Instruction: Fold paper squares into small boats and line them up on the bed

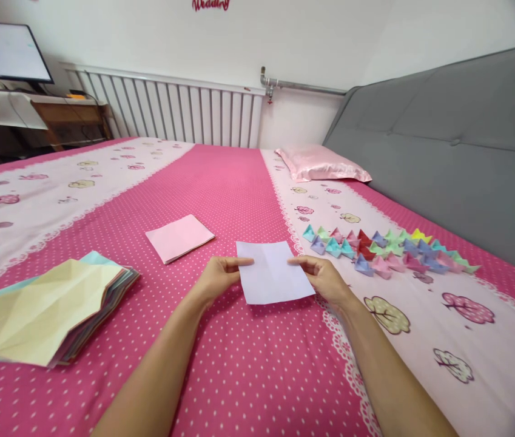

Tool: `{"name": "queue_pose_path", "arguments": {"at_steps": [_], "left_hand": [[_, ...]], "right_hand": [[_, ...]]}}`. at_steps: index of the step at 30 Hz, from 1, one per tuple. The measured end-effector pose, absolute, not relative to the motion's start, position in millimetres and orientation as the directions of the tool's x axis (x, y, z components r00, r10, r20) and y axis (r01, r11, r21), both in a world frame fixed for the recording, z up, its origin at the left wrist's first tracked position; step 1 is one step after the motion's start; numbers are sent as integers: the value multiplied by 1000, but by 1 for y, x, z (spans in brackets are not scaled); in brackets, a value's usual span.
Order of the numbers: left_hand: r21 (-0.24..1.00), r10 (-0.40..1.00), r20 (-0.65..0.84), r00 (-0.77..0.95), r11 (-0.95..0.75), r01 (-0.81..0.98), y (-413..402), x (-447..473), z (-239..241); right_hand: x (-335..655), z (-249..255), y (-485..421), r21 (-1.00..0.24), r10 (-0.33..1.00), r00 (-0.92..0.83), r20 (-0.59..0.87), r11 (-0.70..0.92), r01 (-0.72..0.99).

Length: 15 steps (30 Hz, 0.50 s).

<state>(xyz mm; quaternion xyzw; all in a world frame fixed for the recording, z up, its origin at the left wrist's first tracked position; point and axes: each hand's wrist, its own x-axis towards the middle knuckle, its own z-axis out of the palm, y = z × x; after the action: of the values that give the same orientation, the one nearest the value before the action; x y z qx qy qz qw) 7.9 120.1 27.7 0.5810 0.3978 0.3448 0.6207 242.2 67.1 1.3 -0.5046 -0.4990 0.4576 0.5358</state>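
A pale lilac square sheet of paper (273, 276) with faint crease lines is held up between both hands over the bed. My left hand (219, 278) pinches its left edge, thumb on top. Its right edge is pinched by my right hand (323, 277) in the same way. Beyond my left hand lies a small stack of pink square paper (179, 237). Further left is a larger pile of creased sheets (43, 309), pale yellow on top. To the right of my right hand stand rows of small folded paper boats (389, 252) in several colours.
The bed has a pink dotted sheet (234, 182) with pale printed bands. A pink pillow (323, 162) lies by the grey headboard (457, 139). Behind the bed are a white radiator (170, 106) and a pipe (305, 85). A monitor (6, 51) stands on a desk (66, 115) at the far left.
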Motion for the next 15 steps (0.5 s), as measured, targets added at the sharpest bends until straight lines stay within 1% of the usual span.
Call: {"name": "queue_pose_path", "arguments": {"at_steps": [3, 7, 11, 13, 15], "left_hand": [[992, 897, -51, 439, 95, -79, 121, 7, 28], [981, 890, -35, 454, 117, -155, 122, 5, 26], [977, 878, -33, 478, 129, -170, 122, 5, 26], [982, 889, -19, 458, 102, -158, 122, 7, 27], [989, 912, 12, 410, 51, -142, 121, 9, 28]], "right_hand": [[239, 5, 66, -993, 989, 86, 119, 120, -8], [235, 12, 64, -980, 974, 107, 197, 199, -7], [231, 18, 61, -941, 937, 116, 330, 316, 123], [228, 20, 60, -916, 913, 137, 384, 358, 180], [222, 20, 60, -910, 895, 193, 401, 365, 197]]}}
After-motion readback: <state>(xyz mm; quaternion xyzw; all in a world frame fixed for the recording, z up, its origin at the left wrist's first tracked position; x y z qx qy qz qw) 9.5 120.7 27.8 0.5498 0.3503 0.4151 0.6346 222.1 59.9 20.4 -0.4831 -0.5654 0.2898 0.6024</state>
